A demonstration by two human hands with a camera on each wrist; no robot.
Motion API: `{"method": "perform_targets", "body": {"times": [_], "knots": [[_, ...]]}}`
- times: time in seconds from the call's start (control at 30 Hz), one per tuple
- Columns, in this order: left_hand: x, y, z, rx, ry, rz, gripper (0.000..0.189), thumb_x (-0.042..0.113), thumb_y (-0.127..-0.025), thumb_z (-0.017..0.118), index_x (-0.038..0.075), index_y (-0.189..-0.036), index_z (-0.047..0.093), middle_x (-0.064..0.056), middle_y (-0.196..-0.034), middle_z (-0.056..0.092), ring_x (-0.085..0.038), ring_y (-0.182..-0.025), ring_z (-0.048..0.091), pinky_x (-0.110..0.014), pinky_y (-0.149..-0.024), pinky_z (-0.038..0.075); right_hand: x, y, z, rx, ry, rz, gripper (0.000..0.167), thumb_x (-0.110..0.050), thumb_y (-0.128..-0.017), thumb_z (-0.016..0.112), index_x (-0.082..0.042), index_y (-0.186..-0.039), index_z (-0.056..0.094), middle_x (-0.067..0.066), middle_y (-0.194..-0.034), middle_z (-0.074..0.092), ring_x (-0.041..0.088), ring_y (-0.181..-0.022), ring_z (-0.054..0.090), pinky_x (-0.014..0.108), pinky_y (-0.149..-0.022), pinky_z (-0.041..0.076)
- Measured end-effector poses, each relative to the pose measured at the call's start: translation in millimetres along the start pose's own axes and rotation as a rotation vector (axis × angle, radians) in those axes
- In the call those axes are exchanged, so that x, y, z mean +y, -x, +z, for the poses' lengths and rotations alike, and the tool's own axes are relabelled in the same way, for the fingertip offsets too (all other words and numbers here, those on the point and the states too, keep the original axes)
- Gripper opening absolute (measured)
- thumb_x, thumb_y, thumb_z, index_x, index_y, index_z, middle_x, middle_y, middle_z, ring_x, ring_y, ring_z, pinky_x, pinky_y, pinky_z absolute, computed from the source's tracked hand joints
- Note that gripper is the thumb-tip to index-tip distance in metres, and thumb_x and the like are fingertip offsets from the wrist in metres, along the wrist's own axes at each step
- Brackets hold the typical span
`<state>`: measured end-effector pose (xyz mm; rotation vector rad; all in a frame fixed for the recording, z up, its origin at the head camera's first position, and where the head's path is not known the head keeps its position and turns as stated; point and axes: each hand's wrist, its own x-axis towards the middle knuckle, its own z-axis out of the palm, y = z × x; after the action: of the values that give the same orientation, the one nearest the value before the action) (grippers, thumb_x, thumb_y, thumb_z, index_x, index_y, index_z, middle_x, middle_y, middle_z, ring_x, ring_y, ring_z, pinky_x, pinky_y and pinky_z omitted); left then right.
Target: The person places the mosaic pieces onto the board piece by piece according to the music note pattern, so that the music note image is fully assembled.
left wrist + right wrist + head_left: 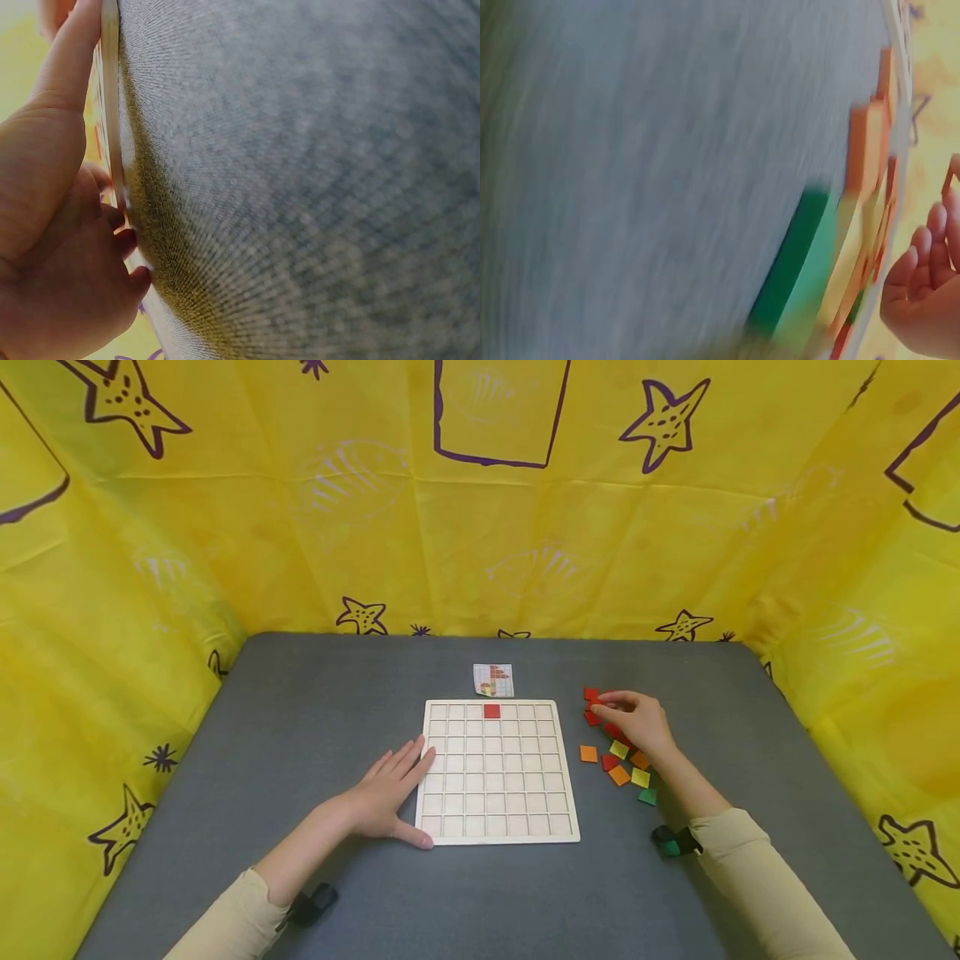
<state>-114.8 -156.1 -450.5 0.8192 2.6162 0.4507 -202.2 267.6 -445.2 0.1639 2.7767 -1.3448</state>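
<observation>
A white square grid board (495,772) lies on the table, with one red tile (492,711) in its top row. Along the board's left edge rests my left hand (384,795), its fingers spread and thumb at the near corner. To the right of the board, my right hand (637,720) is over the far end of a group of loose tiles. Between its thumb and fingertip it pinches a small red tile (948,178), seen edge-on in the right wrist view. Other red tiles (592,693) lie right by the fingertips.
Nearer me in the group are orange tiles (588,753), yellow tiles (618,748) and a green tile (647,796). A small printed pattern card (492,680) lies beyond the board. Yellow patterned cloth (480,527) borders the grey table (337,693) at the back and sides.
</observation>
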Motion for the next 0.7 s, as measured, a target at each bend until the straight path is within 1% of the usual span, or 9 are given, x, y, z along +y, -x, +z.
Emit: {"method": "perform_targets", "body": {"times": [0.13, 0.27, 0.37, 0.57, 0.7], "knots": [[-1.0, -0.9, 1.1, 0.0, -0.002, 0.001, 0.129, 0.075, -0.066, 0.071, 0.004, -0.156, 0.012, -0.018, -0.162, 0.0, -0.035, -0.148, 0.003, -0.055, -0.116, 0.009, -14.3, 2.5, 13.9, -0.02, -0.065, -0.01, 0.05, -0.045, -0.082, 0.077, -0.007, -0.113, 0.071, 0.009, -0.103, 0.068, 0.021, -0.086, 0.057, 0.027, -0.068, 0.046], [-1.6, -1.3, 1.4, 0.0, -0.004, 0.001, 0.129, 0.076, -0.066, 0.071, 0.005, -0.156, 0.012, -0.018, -0.162, 0.0, -0.035, -0.148, 0.003, -0.055, -0.116, 0.009, -26.1, 2.3, 29.8, -0.051, -0.123, -0.037, 0.045, -0.04, -0.081, 0.079, -0.008, -0.111, 0.072, 0.007, -0.101, 0.067, 0.02, -0.086, 0.057, 0.026, -0.067, 0.046], [-1.7, -0.9, 1.3, 0.004, -0.003, 0.006, 0.129, 0.075, -0.066, 0.071, 0.004, -0.156, 0.012, -0.019, -0.162, 0.0, -0.035, -0.148, 0.003, -0.055, -0.116, 0.009, -34.0, 1.0, 42.7, -0.072, -0.145, -0.067, 0.039, -0.037, -0.081, 0.08, -0.009, -0.107, 0.074, 0.006, -0.097, 0.068, 0.02, -0.086, 0.058, 0.027, -0.066, 0.046], [-1.2, -0.1, 1.6, 0.012, -0.001, 0.018, 0.127, 0.073, -0.067, 0.072, 0.004, -0.156, 0.014, -0.019, -0.162, 0.001, -0.036, -0.148, 0.004, -0.055, -0.115, 0.01, -49.5, -0.9, 68.8, -0.11, -0.143, -0.108, 0.03, -0.032, -0.081, 0.081, -0.011, -0.102, 0.076, 0.005, -0.089, 0.067, 0.023, -0.079, 0.054, 0.029, -0.062, 0.043], [-1.1, -0.7, 2.4, 0.01, -0.002, 0.014, 0.128, 0.074, -0.066, 0.072, 0.004, -0.156, 0.014, -0.019, -0.162, 0.001, -0.036, -0.148, 0.005, -0.056, -0.115, 0.009, -58.6, -4.1, 84.1, -0.116, -0.105, -0.114, 0.029, -0.032, -0.08, 0.082, -0.011, -0.099, 0.076, 0.004, -0.088, 0.068, 0.022, -0.08, 0.055, 0.03, -0.063, 0.044]]}}
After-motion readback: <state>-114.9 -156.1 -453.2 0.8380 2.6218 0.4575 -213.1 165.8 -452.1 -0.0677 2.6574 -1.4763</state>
